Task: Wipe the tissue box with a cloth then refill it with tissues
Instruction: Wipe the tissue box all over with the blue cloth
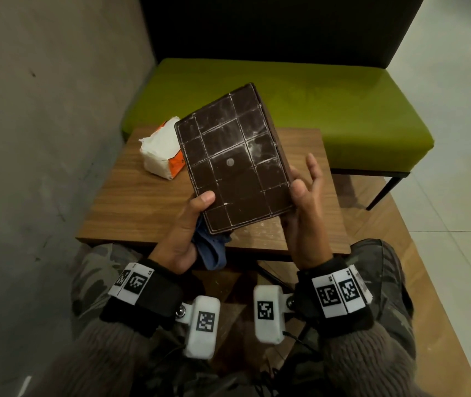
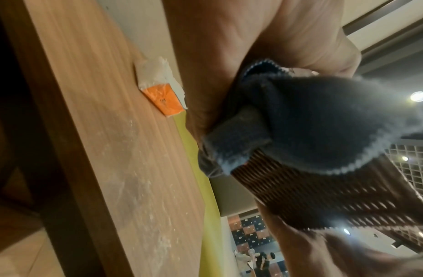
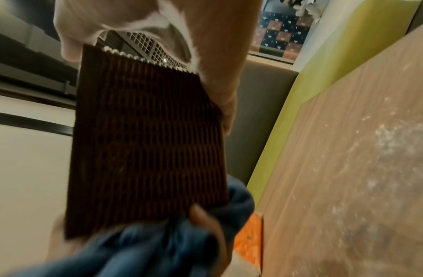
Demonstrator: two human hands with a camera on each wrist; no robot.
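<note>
I hold the dark brown tissue box [image 1: 234,161] tilted above the table, its dusty grid-patterned underside facing up. My left hand [image 1: 197,213] grips its near left corner, thumb on the face, with the blue cloth [image 1: 211,253] bunched beneath in the same hand. My right hand [image 1: 305,196] holds the near right edge, thumb on the face and fingers along the side. The wrist views show the box's ribbed side [image 2: 324,196] [image 3: 144,140] and the cloth [image 2: 324,121] [image 3: 146,249] pressed against it. A white tissue pack [image 1: 161,150] in torn orange wrapping lies on the table behind the box.
The small wooden table [image 1: 137,207] carries white dust [image 1: 262,233] near its front edge. A green bench [image 1: 343,116] with a dark backrest stands behind it. A grey wall [image 1: 42,110] runs along the left, and tiled floor lies to the right.
</note>
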